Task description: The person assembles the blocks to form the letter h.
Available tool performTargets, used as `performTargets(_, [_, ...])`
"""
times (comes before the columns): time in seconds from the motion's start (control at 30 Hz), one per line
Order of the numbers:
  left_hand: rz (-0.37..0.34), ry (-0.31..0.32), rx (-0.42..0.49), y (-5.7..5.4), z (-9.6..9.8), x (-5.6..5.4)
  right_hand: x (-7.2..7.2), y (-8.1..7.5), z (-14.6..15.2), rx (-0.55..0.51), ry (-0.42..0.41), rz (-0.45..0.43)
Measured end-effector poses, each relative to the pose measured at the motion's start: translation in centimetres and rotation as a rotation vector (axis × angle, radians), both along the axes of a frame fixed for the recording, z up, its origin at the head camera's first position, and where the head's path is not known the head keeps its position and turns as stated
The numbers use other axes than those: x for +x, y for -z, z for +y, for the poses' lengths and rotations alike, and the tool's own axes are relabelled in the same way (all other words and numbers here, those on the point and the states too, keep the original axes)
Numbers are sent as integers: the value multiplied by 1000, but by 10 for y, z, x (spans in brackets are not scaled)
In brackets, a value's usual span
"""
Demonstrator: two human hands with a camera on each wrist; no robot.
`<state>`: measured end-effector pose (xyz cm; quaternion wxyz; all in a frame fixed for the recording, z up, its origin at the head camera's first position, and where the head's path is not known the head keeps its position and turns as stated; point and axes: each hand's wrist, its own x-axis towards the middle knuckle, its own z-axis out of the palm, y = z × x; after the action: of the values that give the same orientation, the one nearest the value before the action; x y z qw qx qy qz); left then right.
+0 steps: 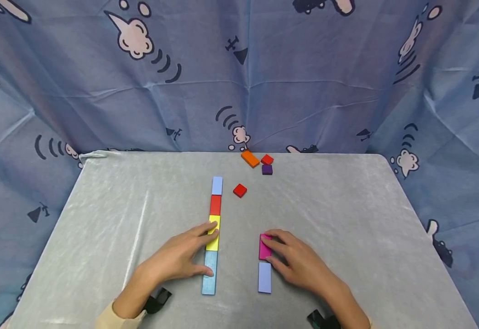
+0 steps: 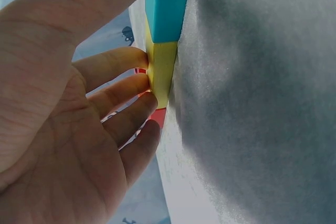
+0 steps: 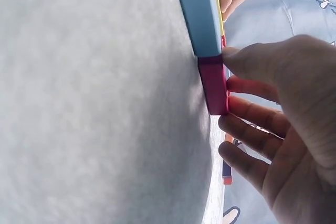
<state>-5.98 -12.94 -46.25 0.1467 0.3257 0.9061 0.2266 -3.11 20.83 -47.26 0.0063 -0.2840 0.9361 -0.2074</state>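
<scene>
Flat coloured blocks form a straight row on the left of centre: light blue [image 1: 208,284], yellow [image 1: 212,244], red [image 1: 215,205] and pale blue [image 1: 217,185]. My left hand [image 1: 177,257] rests its fingertips on the yellow block and its thumb on the light blue one. In the left wrist view its fingers [image 2: 126,90] are spread and loosely bent. My right hand [image 1: 301,262] holds a magenta block [image 1: 263,251] between thumb and fingers. A periwinkle block [image 1: 265,278] lies just nearer. In the right wrist view, the thumb is by the magenta block's [image 3: 214,87] near end.
Beyond the row lie a small red block [image 1: 240,190], an orange block [image 1: 250,159], another red block [image 1: 267,159] and a purple block [image 1: 267,170]. A grey cloth covers the table [image 1: 346,205]. A blue patterned curtain [image 1: 206,59] hangs behind and at both sides.
</scene>
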Motion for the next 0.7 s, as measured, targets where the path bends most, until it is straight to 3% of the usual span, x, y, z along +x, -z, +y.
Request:
performTargets(0.37, [-7,-7,-1,0,0,1,4,2,0,8,-3,-25])
performTargets(0.7, [5,2,3,-2,0,1,6,4,-1,7,-14,34])
